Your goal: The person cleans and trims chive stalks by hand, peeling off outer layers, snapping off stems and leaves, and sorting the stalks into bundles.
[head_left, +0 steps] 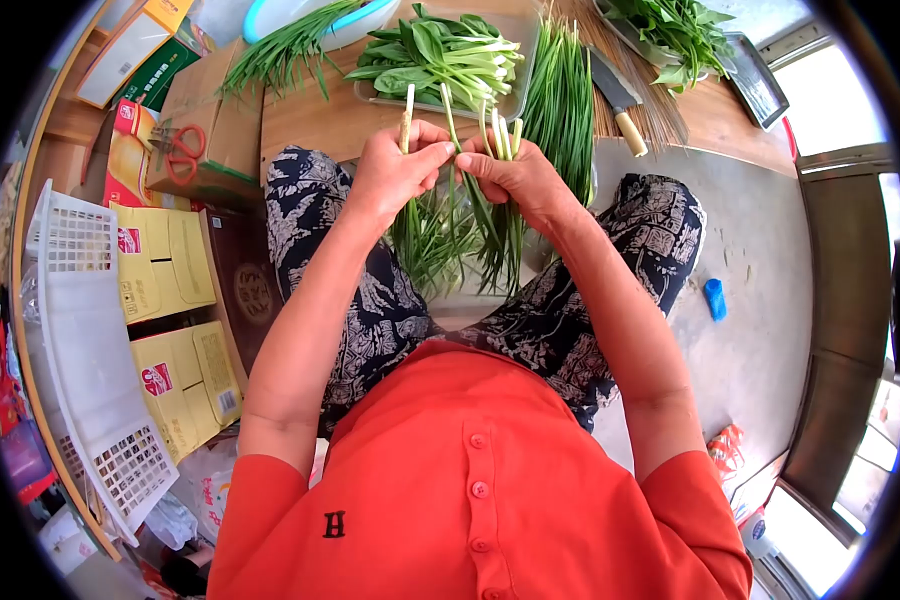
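Note:
My left hand [398,172] is closed around a pale-ended stalk of garlic chives [407,112], its thumb and forefinger pinched towards the middle. Close beside it, my right hand [518,182] grips several chive stalks, white ends up and green leaves [502,245] hanging below. One separate stalk [450,112] stands between the two hands at the fingertips; I cannot tell which hand holds it. Under the hands, between my knees, lies a loose heap of green leaves [430,245]. A long bundle of chives [558,115] lies on the table beyond my right hand.
A clear tray [522,95] of leafy greens [440,60] sits on the wooden table [295,125]. Right of it lies a knife [613,85]. More chives [290,50] rest by a blue-rimmed basin [260,20]. Red scissors [185,152], cartons [165,260] and a white rack [90,340] stand left.

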The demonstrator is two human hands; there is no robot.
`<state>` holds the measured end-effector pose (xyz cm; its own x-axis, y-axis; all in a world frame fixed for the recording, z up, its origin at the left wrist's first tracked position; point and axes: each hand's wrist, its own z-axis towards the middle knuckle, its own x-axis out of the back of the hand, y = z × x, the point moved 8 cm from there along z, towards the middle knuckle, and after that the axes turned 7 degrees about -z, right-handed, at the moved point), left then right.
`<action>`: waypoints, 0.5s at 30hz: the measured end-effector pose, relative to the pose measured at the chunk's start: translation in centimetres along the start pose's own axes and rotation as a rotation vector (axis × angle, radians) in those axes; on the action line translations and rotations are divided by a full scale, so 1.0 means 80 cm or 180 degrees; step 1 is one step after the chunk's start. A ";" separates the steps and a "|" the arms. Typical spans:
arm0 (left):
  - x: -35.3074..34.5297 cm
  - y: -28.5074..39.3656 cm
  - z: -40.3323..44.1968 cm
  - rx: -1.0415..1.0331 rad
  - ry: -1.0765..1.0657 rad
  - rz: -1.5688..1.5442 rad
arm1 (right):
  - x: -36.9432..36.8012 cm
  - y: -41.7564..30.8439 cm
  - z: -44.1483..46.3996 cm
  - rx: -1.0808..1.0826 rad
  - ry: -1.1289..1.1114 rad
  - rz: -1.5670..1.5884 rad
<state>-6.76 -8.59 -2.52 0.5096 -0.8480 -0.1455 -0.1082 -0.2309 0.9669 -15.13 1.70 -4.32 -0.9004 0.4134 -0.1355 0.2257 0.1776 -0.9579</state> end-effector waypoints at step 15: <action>0.023 -0.018 0.002 -0.0837 0.0954 0.1291 | -0.002 0.023 0.021 -0.0146 0.0158 -0.0326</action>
<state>-5.78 -9.92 -4.20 0.6956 -0.6628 0.2771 -0.1491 0.2441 0.9582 -15.20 0.48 -6.44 -0.9004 0.4345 -0.0236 0.1511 0.2614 -0.9533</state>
